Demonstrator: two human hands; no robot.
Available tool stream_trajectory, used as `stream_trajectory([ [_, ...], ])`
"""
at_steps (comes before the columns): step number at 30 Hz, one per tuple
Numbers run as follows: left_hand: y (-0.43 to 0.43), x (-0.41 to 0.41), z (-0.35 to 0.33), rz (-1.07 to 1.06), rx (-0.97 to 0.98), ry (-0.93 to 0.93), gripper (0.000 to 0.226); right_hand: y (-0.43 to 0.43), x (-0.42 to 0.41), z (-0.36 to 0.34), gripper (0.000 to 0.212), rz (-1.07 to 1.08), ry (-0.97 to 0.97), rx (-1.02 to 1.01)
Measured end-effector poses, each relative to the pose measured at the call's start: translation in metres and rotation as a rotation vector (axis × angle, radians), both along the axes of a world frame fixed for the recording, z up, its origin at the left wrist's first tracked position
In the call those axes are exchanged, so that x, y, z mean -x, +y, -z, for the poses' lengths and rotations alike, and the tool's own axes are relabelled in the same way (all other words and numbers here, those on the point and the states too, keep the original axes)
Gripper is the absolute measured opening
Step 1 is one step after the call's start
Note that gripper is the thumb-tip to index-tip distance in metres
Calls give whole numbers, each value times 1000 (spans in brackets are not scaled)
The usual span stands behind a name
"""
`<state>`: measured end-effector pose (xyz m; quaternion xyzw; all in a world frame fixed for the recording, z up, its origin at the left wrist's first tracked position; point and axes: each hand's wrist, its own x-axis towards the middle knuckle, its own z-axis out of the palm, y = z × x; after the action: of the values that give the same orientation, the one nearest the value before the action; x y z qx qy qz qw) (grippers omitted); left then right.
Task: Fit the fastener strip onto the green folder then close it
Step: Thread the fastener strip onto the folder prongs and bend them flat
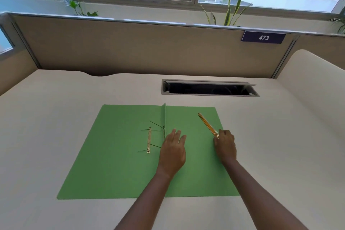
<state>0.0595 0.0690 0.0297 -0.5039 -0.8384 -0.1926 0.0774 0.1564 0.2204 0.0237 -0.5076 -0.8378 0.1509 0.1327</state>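
The green folder (115, 164) lies open and flat on the white desk, its centre fold standing up slightly. A gold metal bar (148, 140) with thin dark prongs sticking out sits on the left leaf beside the fold. My left hand (172, 152) rests palm down on the right leaf just right of the fold, fingers together and holding nothing. My right hand (225, 144) pinches the near end of the gold fastener strip (207, 124), which slants away up and to the left over the right leaf.
An open cable slot (209, 89) is cut into the white desk (56, 117) behind the folder. A beige partition with a "473" label (263, 37) bounds the far edge; a raised cream divider (313, 84) stands on the right. Plants line the window sill.
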Motion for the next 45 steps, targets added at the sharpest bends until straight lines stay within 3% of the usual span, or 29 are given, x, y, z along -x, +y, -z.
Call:
stream_trajectory([
  [2,3,-4,5,23,57,-87,37,4,2,-2,33,-4,-43,11],
  [7,2,-6,12,29,122,-89,32,11,6,-3,26,-3,-62,-1],
  [11,7,1,20,46,160,-106,42,10,8,-3,34,21,74,17],
  [13,10,2,18,48,86,-151,42,5,10,-6,34,11,211,30],
  [16,13,-2,7,-28,-159,-383,35,-13,11,-14,24,-36,401,12],
  [19,16,-4,-10,-159,-326,-760,33,-44,7,-18,18,-171,504,-58],
  [24,19,3,-26,-267,-486,-1384,38,-88,-4,-19,22,-523,377,-393],
  [27,14,6,-29,-334,-496,-1558,44,-98,-7,-18,28,-694,321,-559],
  [32,4,9,-27,-343,-491,-1622,45,-102,-10,-15,8,-870,286,-652],
  [36,-4,14,-25,-306,-484,-1595,41,-106,-11,-13,22,-871,292,-472],
  [42,-10,17,-21,-274,-530,-1597,34,-110,3,-19,24,-458,548,8],
  [45,-11,15,-20,-239,-563,-1640,20,-107,14,-21,23,-289,587,285],
])
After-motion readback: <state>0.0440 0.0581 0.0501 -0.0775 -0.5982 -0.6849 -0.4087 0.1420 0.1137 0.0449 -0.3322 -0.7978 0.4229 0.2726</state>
